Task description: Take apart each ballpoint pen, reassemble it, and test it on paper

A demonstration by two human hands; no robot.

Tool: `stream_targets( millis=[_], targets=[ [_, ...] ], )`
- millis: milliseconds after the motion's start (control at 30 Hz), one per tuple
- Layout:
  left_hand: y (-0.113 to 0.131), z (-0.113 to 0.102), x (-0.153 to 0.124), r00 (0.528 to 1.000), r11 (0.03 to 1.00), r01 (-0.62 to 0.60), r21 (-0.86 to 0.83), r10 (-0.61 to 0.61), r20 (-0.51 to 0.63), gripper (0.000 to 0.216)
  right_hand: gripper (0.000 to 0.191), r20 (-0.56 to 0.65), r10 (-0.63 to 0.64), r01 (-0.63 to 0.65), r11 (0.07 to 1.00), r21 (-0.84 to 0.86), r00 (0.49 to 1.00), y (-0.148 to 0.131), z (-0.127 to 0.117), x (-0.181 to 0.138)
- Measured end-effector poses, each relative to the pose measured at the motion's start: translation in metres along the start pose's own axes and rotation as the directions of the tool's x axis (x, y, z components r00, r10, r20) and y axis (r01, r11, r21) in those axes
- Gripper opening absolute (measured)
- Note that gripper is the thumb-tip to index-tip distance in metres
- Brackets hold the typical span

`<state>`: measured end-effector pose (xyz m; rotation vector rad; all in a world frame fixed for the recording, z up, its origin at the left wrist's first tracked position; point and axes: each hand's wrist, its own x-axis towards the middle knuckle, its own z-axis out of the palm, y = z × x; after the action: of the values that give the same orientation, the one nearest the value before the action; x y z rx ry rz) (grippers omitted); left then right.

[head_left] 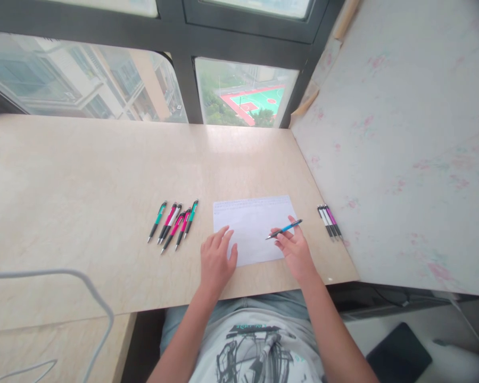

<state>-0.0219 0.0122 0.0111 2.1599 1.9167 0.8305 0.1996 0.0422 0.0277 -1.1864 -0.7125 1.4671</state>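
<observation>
A blue ballpoint pen (290, 227) lies across the fingers of my right hand (295, 250), its metal tip pointing left above the paper. Beneath it is a white sheet of paper (251, 239) with small handwritten lines along its top edge. My left hand (217, 255) rests at the sheet's left edge, fingers spread and holding nothing. To the left lies a loose group of several pens: green ones such as this green pen (158, 221), pink ones such as this pink pen (172, 234), and one white.
Against the floral wall (383, 159) at right lie white pens (326, 221) and a purple pen (334, 221). A pale cable (91, 287) curves over the lower left of the desk (83, 175). Dark window frames (239, 42) border the far side.
</observation>
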Motion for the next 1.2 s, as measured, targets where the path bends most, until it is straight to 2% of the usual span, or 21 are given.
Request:
stream_targets(
  millis=[233,467,667,1000,1200],
  targets=[
    [-0.0045,0.0069,-0.0016,0.999,0.999,-0.002,0.054,-0.001,0.047,0.033,0.106,-0.03,-0.116,0.113,0.991,-0.073,0.993,0.0001,-0.0029,-0.0023],
    [-0.0017,0.007,-0.0011,0.995,0.995,-0.026,0.097,0.017,0.098,0.03,0.106,-0.061,-0.188,0.179,0.974,-0.138,0.98,0.0016,-0.0023,-0.0021],
    [-0.0006,0.007,-0.0004,0.994,0.994,-0.037,0.102,0.026,0.111,0.03,0.113,-0.055,-0.174,0.162,0.971,-0.178,0.983,0.0009,-0.0018,-0.0019],
    [-0.0008,0.0057,0.0003,0.994,0.997,-0.029,0.07,0.022,0.106,0.03,0.098,-0.095,-0.201,0.188,0.973,-0.132,0.975,0.0006,-0.0036,-0.0062],
    [-0.0009,0.0058,0.0006,0.994,0.997,-0.035,0.068,0.027,0.106,0.03,0.098,-0.106,-0.196,0.182,0.975,-0.127,0.975,0.0045,-0.0041,-0.0053]
  ],
)
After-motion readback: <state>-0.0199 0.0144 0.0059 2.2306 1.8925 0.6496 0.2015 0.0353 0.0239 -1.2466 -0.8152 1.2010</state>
